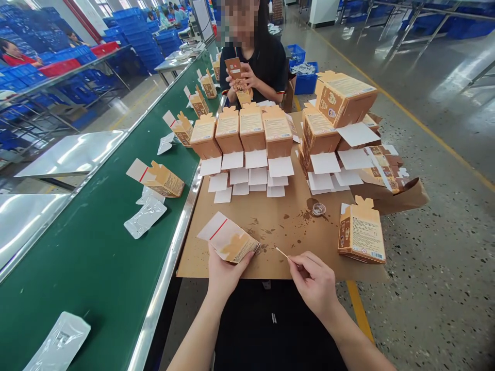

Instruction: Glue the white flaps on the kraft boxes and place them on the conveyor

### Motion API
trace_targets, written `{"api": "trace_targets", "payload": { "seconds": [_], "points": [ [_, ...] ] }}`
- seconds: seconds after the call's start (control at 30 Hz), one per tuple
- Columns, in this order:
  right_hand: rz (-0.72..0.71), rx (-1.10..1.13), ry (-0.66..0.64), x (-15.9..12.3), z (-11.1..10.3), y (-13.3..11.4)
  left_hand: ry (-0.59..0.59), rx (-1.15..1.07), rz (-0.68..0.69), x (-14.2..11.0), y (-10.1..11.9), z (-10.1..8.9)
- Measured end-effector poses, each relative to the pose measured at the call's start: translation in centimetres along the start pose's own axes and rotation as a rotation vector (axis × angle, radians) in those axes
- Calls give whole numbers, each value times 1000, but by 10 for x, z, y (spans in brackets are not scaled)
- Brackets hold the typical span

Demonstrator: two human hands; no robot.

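My left hand [225, 273] grips a flattened brown-and-white carton [229, 239] with a red stripe, held tilted over the near edge of the cardboard-covered table [270, 221]. My right hand [314, 281] pinches a thin wooden stick [281, 252] whose tip points toward the carton. Brown glue stains and a small clear cup [318, 208] lie just beyond my hands. One upright folded box [362, 232] stands to the right of my right hand.
Rows of folded boxes [242, 131] with open white flaps line the table's far side, with a stack [340, 108] at the right. A green conveyor belt [96, 257] on the left carries boxes and clear pouches. A co-worker [251, 56] sits opposite holding a box.
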State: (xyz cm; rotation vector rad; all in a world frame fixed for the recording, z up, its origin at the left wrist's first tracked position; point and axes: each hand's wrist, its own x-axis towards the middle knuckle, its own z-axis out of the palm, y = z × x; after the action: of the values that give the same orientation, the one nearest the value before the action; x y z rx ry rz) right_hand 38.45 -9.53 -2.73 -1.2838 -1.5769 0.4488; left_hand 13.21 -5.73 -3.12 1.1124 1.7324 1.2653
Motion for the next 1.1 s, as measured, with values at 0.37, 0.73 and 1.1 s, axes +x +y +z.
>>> {"api": "trace_targets", "payload": {
  "seconds": [0.37,0.73,1.1],
  "points": [
    [36,80,75,-1,-7,-11,107,179,108,4,-4,-6],
    [45,146,56,5,-5,1,622,232,-153,68,-28,-180],
    [84,104,70,4,-28,14,926,166,502,57,-34,-153]
  ]
}}
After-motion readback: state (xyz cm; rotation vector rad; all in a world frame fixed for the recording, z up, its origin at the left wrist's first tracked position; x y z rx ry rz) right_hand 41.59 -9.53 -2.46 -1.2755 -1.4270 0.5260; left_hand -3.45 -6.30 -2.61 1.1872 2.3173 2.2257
